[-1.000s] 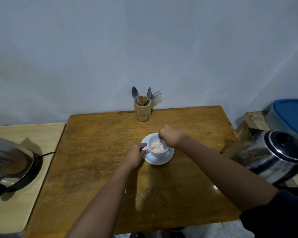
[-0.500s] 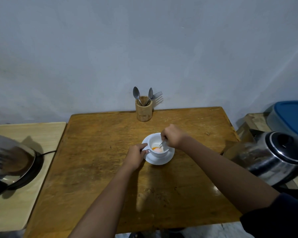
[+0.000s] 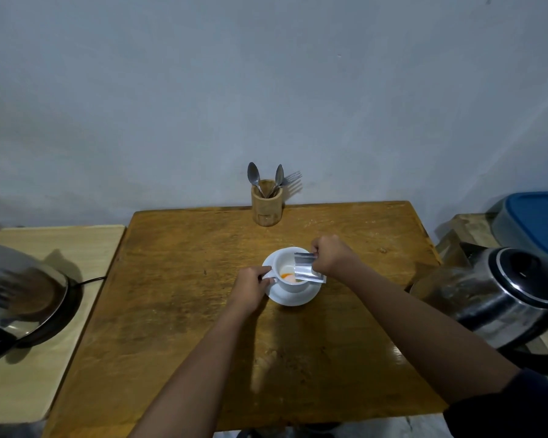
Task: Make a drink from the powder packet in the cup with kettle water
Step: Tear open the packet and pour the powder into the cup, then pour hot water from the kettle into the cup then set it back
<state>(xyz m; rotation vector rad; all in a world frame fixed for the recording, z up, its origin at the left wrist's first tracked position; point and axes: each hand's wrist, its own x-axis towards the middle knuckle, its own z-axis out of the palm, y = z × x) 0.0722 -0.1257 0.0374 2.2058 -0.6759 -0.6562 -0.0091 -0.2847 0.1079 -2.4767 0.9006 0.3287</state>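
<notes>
The silvery foil powder packet (image 3: 307, 269) hangs tilted over the white ceramic cup (image 3: 290, 273), pinched in the grip of the right hand (image 3: 331, 256). The cup sits on a white saucer (image 3: 293, 297) mid-counter; the left hand (image 3: 250, 287) clasps its handle. Orange powder lies inside, possibly wetted. Emptying is underway; next comes water from the steel kettle (image 3: 494, 292), right of the cup.

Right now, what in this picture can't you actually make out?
- Cup contents: the silver packet in the right hand covers part of the inside; only an orange patch shows. Head view.
- Cup handle: hidden under the left hand fingers.
- Packet print: too small.
- Left kettle: blurred, cut by the edge.
- Right kettle: handle cut off; water level unseen.
</notes>
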